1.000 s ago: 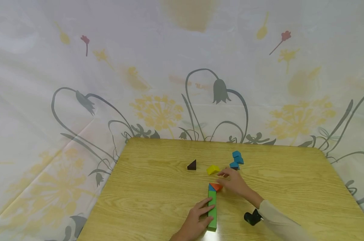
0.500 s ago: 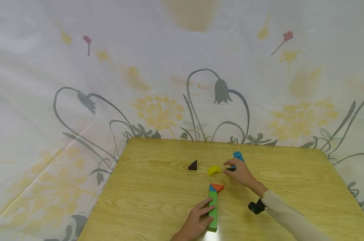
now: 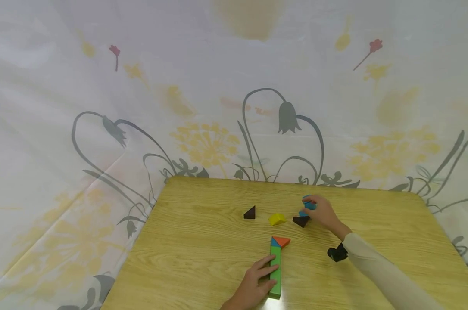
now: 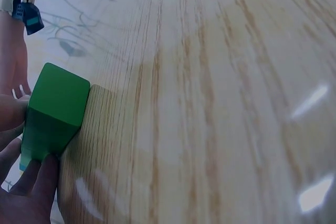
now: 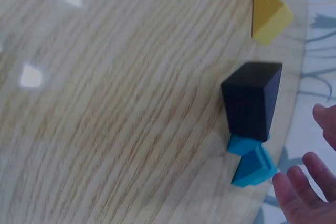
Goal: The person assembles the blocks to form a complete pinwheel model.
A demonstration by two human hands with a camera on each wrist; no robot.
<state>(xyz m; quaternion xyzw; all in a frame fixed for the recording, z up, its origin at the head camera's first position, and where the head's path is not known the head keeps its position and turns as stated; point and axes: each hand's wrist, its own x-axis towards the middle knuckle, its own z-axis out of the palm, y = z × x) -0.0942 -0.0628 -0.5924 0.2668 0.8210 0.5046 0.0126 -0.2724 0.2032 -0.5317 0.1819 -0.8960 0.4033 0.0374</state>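
My left hand rests on a long green block, its fingers lying across it. The block's end face also shows in the left wrist view, with fingers touching its side. At its far end sit a small blue triangular block and an orange-red triangular block. My right hand hovers over several blue blocks, partly covering them. In the right wrist view its thumb and fingers are spread apart beside the blue blocks. A dark block lies just in front of them.
A yellow block lies left of the dark one, and another dark triangular block lies farther left. A black device hangs at the right sleeve. The wooden table ends at a flower-patterned cloth wall.
My right hand has moved from beside the orange-red block, past the dark block, to the blue blocks farther back and right. The left hand stays on the green block.
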